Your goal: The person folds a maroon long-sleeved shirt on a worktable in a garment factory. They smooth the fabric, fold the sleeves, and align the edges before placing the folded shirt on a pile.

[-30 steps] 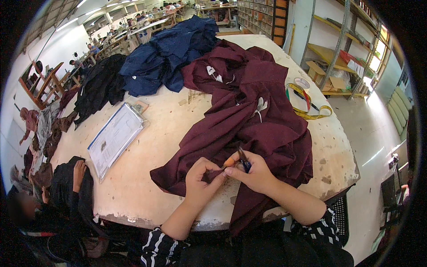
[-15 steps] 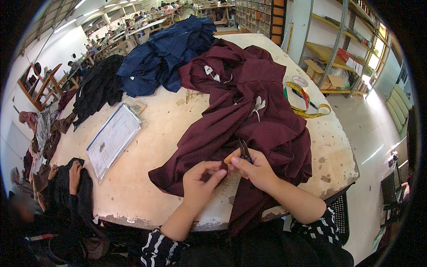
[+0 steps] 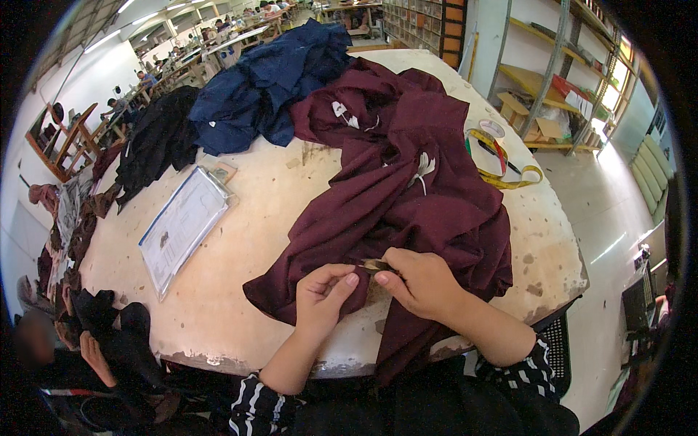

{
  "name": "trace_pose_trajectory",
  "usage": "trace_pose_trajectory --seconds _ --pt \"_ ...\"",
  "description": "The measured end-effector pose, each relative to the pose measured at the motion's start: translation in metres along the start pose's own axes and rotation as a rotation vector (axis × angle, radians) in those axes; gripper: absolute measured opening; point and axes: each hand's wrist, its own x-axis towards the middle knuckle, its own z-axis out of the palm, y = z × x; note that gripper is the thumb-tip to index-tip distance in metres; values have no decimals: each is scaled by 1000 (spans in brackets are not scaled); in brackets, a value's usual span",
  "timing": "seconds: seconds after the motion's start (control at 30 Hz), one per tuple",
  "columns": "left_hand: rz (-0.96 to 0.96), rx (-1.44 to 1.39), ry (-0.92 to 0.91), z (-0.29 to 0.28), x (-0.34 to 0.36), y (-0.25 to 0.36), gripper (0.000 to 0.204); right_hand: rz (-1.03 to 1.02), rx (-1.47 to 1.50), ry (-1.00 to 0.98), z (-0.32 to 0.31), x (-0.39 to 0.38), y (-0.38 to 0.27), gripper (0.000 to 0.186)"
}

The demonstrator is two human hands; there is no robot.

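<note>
A maroon garment (image 3: 407, 182) lies bunched across the middle of the table, with white ties or threads on it. My left hand (image 3: 321, 296) is closed in a pinch on the near edge of this maroon cloth. In my right hand (image 3: 427, 285) is a pair of small thread snips (image 3: 372, 265). Their dark blades point left, close to the left fingertips, and my fingers cover most of the handle. Whether the blades touch the cloth is hard to make out.
Dark blue cloth (image 3: 265, 94) and black cloth (image 3: 161, 138) are heaped at the far left. A plastic sleeve of papers (image 3: 185, 229) lies left; a yellow tape measure (image 3: 512, 182) and tape roll (image 3: 492, 128) lie right. A co-worker's hand (image 3: 94, 356) handles black cloth at lower left.
The snips have swung from pointing upward to pointing left, toward my left fingers. My right hand has turned over them. The co-worker's hand at lower left has shifted down with the black cloth.
</note>
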Motion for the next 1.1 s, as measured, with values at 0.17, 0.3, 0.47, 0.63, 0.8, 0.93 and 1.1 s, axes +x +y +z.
trace_pose_trajectory --seconds 0.17,0.3,0.47,0.63,0.8,0.93,1.1 --pt "-4 -17 -18 0 -1 1 12 -33 -70 27 2 0 -1 34" --pt "-6 0 -10 1 -1 0 12 -62 -123 53 4 -1 -1 34" --pt "14 6 -28 1 -2 0 11 -87 -139 79 8 -2 1 34" --pt "21 21 -47 1 -2 0 11 -89 -150 88 8 -1 0 34" --pt "33 34 -55 1 -1 0 10 -96 -142 92 9 -2 1 33" --pt "37 48 -55 0 -1 -1 9 -100 -143 95 9 -1 1 33" --pt "34 64 -38 3 -2 1 9 -84 -155 84 7 -1 0 33"
